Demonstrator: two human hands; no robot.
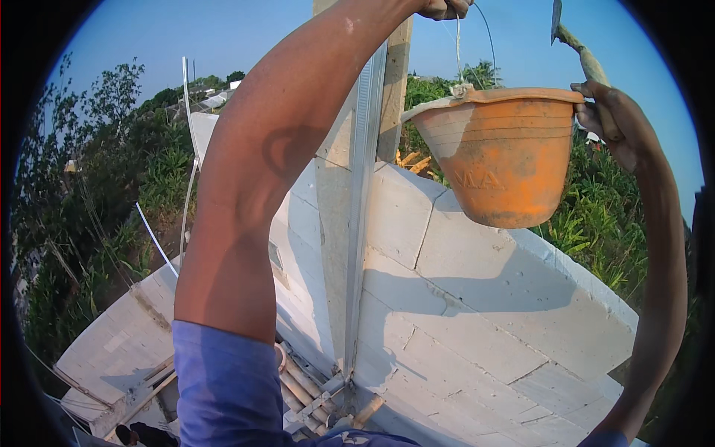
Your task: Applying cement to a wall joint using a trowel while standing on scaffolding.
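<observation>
An orange mortar-stained bucket (514, 160) hangs in the air in front of me, over the top of a wall. My left hand (445, 7), partly cut off by the upper edge, is closed at the bucket's thin wire handle (488, 33). On the far right, my right hand (624, 123) is wrapped around the handle of a trowel (588, 59), whose metal blade points up and is seen edge-on. The same hand's fingers touch the bucket's right rim. What the bucket holds is hidden.
Pale block walls (477, 320) meet at a corner, with an upright metal profile (363, 186) and a concrete post (395, 89) there. Bamboo poles (305, 391) lie below. Another person (141, 434) is low at the left. Trees (126, 149) stand beyond.
</observation>
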